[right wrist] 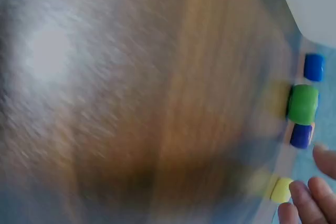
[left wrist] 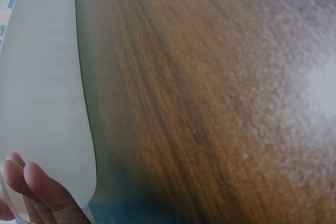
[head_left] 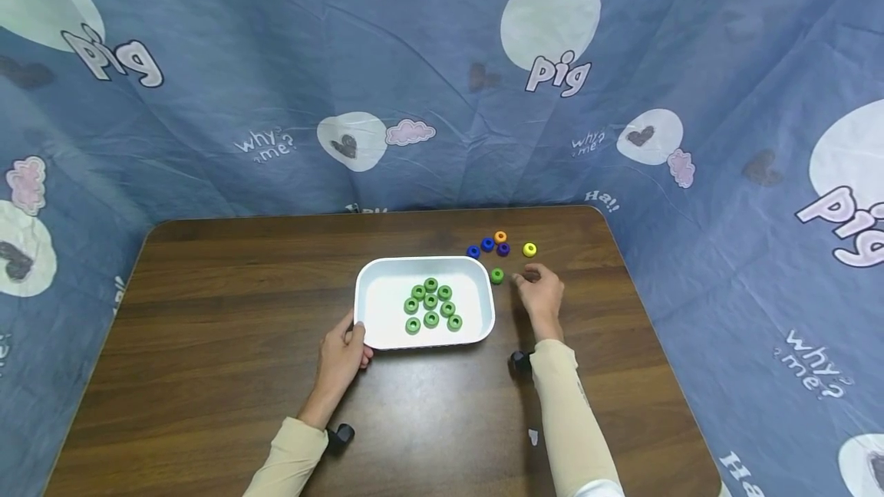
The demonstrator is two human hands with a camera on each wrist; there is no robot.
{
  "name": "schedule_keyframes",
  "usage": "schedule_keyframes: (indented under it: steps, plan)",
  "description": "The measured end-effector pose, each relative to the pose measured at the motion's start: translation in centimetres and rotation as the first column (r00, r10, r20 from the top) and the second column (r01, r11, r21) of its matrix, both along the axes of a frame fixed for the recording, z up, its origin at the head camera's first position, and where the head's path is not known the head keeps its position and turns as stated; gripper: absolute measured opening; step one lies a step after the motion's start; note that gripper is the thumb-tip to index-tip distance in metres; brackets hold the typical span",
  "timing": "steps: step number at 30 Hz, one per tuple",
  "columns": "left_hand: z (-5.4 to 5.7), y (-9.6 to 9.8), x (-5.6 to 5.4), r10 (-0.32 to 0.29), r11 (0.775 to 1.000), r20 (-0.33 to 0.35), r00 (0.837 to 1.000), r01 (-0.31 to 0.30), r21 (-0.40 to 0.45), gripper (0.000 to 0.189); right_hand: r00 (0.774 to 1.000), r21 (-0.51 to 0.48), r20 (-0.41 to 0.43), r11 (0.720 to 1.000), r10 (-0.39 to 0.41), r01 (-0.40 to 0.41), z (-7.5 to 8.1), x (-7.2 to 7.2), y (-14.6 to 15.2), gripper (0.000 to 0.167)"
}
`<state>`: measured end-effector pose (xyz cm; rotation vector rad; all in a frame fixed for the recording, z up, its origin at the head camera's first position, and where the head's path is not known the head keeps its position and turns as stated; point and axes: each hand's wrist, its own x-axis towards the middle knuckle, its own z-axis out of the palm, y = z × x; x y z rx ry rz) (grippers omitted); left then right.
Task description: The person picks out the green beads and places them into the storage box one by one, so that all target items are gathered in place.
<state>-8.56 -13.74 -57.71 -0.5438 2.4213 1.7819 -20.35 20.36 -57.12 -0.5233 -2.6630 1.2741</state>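
Note:
A white tray (head_left: 378, 301) with rounded corners holds several green ring-shaped beads (head_left: 426, 319). My left hand (head_left: 340, 359) grips its near left corner, the thumb at the rim. In the left wrist view, fingers (left wrist: 47, 187) lie curled against the tray's outer wall. Just beyond the tray's right side, a single green bead (head_left: 497, 281) lies on the table. My right hand (head_left: 542, 299) hovers right of that bead, fingers loosely bent and nothing between them. The right wrist view has its fingertips (right wrist: 302, 195) overlapping a yellow bead (right wrist: 280, 190), with the green bead (right wrist: 303, 104) farther up.
Behind the tray's right corner lie blue beads (head_left: 473, 251), a dark purple bead (head_left: 503, 253) and an orange bead (head_left: 500, 233). The yellow bead sits farther right. A patterned blue cloth (head_left: 442, 83) hangs behind the brown wooden table (head_left: 228, 297).

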Motion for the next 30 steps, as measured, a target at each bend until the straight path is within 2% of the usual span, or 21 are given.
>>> schedule_keyframes:
  steps: [5, 8, 11, 17, 23, 26, 30]
  plan:
    - [0.0, -0.1, 0.1, 0.000, 1.000, -0.004, 1.000, 0.000, -0.005, 0.053, 0.994, 0.026, 0.009, 0.994, 0.108, -0.108, -0.6, 0.2, -1.3, 0.038]
    - [0.1, 0.0, 0.1, 0.000, 1.000, -0.005, 1.000, 0.000, -0.006, 0.053, 0.986, 0.043, 0.011, 0.985, 0.166, -0.166, -0.7, 0.2, -2.2, 0.035]
    - [0.1, 0.0, 0.1, -0.004, 1.000, -0.003, 1.000, 0.004, -0.003, 0.053, 0.982, 0.065, 0.003, 0.980, 0.191, -0.190, -0.9, 0.2, -2.8, 0.031]
    - [0.1, 0.0, 0.2, -0.008, 1.000, -0.008, 1.000, 0.008, -0.007, 0.053, 0.984, 0.075, -0.021, 0.982, 0.178, -0.176, -1.3, 0.2, -3.3, 0.027]
    - [0.2, -0.1, 0.2, -0.012, 1.000, -0.005, 1.000, 0.012, -0.001, 0.053, 0.989, 0.040, -0.025, 0.989, 0.143, -0.142, -1.0, 0.3, -3.0, 0.030]
    - [0.2, -0.1, 0.1, -0.014, 1.000, 0.001, 1.000, 0.014, -0.001, 0.053, 0.992, 0.018, -0.040, 0.993, 0.116, -0.116, -0.2, 0.3, -3.0, 0.031]
    - [0.2, -0.1, 0.1, -0.013, 1.000, 0.005, 1.000, 0.013, -0.001, 0.053, 0.993, -0.008, -0.067, 0.995, 0.100, -0.101, 1.9, 0.5, -3.4, 0.032]
